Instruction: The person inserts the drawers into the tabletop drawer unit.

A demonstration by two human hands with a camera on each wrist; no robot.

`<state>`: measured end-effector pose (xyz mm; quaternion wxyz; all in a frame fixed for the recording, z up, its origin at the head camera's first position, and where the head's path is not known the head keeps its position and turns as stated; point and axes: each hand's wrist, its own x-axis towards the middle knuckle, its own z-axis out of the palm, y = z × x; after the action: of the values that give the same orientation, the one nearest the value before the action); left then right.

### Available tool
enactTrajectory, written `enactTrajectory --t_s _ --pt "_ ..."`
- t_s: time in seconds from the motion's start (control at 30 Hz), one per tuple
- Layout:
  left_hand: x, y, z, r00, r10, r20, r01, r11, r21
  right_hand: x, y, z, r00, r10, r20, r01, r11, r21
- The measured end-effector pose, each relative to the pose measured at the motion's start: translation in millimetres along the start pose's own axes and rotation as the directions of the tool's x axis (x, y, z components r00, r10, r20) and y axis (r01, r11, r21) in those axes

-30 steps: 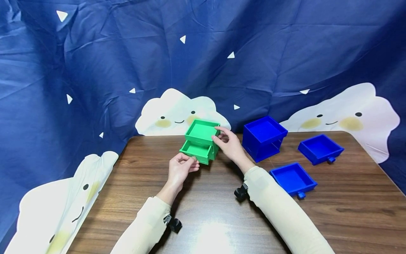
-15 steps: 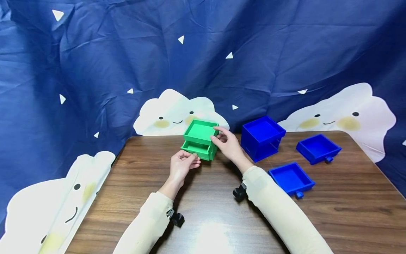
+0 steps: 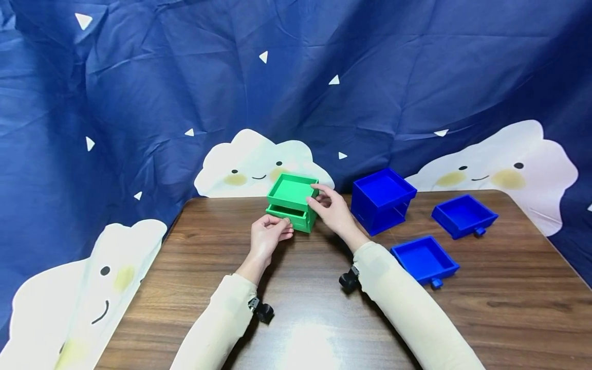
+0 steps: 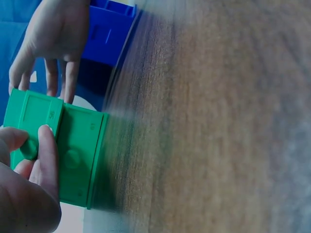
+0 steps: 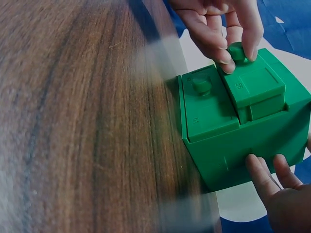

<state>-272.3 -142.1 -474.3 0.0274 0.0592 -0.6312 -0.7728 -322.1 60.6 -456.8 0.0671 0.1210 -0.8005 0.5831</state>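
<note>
A small green cabinet [image 3: 292, 190] with a tray-like top stands near the table's far edge. Its upper drawer [image 5: 260, 80] juts out a little, while the lower drawer [image 5: 209, 109] is flush with the front. My left hand [image 3: 268, 236] pinches the upper drawer's round knob [image 5: 238, 52] between thumb and fingers. On the cabinet's right side rests my right hand [image 3: 335, 213]; its fingertips touch the wall, seen in the right wrist view, with the fingers fairly straight.
To the right stands a blue cabinet [image 3: 384, 190] with an open front. Two loose blue drawers lie on the wooden table [image 3: 324, 329]: one drawer [image 3: 464, 216] farther back, the other drawer [image 3: 425, 259] beside the right forearm. A blue curtain [image 3: 296, 92] hangs behind.
My left hand has pushed the green upper drawer farther into the cabinet, moving away from me and slightly right. The right hand has stayed on the cabinet's side.
</note>
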Motion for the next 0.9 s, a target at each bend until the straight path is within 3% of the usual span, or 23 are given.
enactTrajectory --t_s 0.9 --pt "15.6 3.8 6.7 1.000 -0.009 -0.005 0.009 1.000 0.024 1 2 -0.2 1.000 -0.025 -0.006 0.025 1.000 0.007"
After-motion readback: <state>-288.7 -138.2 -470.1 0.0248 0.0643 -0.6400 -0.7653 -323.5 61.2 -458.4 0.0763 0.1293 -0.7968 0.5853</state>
